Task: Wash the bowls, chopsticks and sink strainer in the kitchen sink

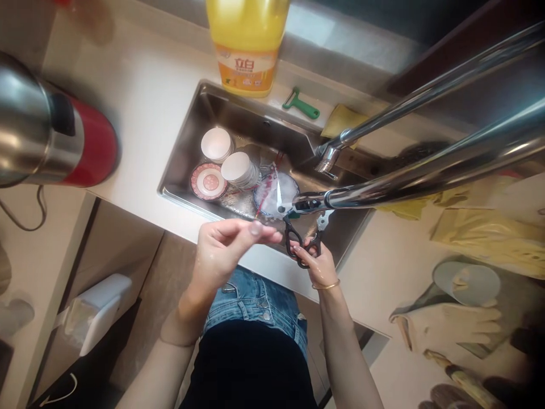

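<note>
My right hand (317,261) has its fingers through the handles of black-handled kitchen scissors (293,233), their blades spread apart over the sink. To the left, the thumb and fingers of my left hand (230,244) are pinched together. A thin red strip (260,208) runs from those fingertips toward a white-and-red piece that looks like plastic wrap (267,184). Below it lies a blue-rimmed bowl (289,190), partly hidden by the scissors and faucet. Stacked white bowls (236,168) and a pink-patterned dish (208,182) sit beside it.
The steel sink (181,165) is set into a white counter (140,130). A chrome faucet (383,190) reaches in from the right. Behind the sink stand a yellow detergent bottle (247,51) and a green peeler (302,105). A red-and-steel appliance (93,142) is at left; gloves (451,326) lie right.
</note>
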The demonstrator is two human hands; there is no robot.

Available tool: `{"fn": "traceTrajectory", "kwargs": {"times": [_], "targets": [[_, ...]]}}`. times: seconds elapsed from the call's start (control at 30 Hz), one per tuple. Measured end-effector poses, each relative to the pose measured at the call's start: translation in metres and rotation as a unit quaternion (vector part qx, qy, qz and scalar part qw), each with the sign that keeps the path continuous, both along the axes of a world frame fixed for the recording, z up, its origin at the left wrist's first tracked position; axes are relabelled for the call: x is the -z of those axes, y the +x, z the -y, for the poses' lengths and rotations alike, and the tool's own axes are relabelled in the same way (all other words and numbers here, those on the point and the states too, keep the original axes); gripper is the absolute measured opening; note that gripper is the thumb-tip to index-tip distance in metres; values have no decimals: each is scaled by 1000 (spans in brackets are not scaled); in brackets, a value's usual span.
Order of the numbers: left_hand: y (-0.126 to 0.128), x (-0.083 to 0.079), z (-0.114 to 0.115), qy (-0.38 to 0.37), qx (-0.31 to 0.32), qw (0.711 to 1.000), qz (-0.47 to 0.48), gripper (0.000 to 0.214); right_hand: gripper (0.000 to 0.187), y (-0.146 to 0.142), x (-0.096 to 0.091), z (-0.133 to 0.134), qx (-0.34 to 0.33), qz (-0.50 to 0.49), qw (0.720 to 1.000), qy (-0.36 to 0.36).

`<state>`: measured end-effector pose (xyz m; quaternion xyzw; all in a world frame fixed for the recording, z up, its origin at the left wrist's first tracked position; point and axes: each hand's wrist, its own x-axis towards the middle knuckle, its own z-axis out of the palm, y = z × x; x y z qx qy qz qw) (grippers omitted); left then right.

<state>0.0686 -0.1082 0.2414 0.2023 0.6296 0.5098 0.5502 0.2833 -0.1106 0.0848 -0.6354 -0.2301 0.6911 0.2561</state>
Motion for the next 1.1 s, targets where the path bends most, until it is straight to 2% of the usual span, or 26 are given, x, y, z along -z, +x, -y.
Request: {"fn": "traceTrajectory", "kwargs": {"times": [0.07, 0.13, 0.23, 0.3, 0.37, 0.47, 0.53, 0.6, 0.7, 0.8, 0.87, 1.0, 1.07, 1.1], "targets": [[-6, 26, -6, 4, -16, 999, -39, 31, 63, -6, -1, -3, 2, -4, 1000, -10], [-12, 61, -14, -9, -45, 996, -74, 36, 66, -15, -1, -8, 9, -13, 1000, -20], [-11, 116, -24, -73, -70, 991, -82, 35, 67, -30, 1, -15, 26, -30, 999, -22], [-2, 142, -26, -126, -52, 989, -49, 21, 66, -39, 4, -17, 35, -25, 999, -5], [13, 158, -22, -166, 15, 986, -11, 13, 62, -44, 6, -16, 27, 12, 999, 30], [40, 169, -14, -168, 108, 980, -4, 8, 49, -46, 6, -12, -33, 124, 985, 116], [54, 173, -12, -165, 102, 980, -35, 8, 40, -45, 4, -9, -86, 174, 967, 166], [64, 177, -13, -182, 81, 979, -36, 14, 38, -43, 3, -9, -118, 173, 959, 190], [68, 179, -19, -193, 79, 977, 51, 15, 44, -38, 7, -18, -131, 155, 962, 181], [60, 176, -22, -197, 61, 972, 110, 8, 49, -29, 16, -42, -118, 186, 959, 177], [49, 173, -21, -200, 67, 971, 109, 7, 44, -21, 23, -66, -99, 220, 948, 207], [24, 169, -13, -188, 117, 972, 80, 22, 22, -3, 28, -120, -123, 258, 918, 275], [16, 169, -11, -180, 117, 976, 35, 27, 17, 0, 28, -138, -135, 247, 918, 281], [14, 169, -10, -175, 115, 978, 2, 26, 16, -1, 28, -141, -129, 228, 926, 272]]}}
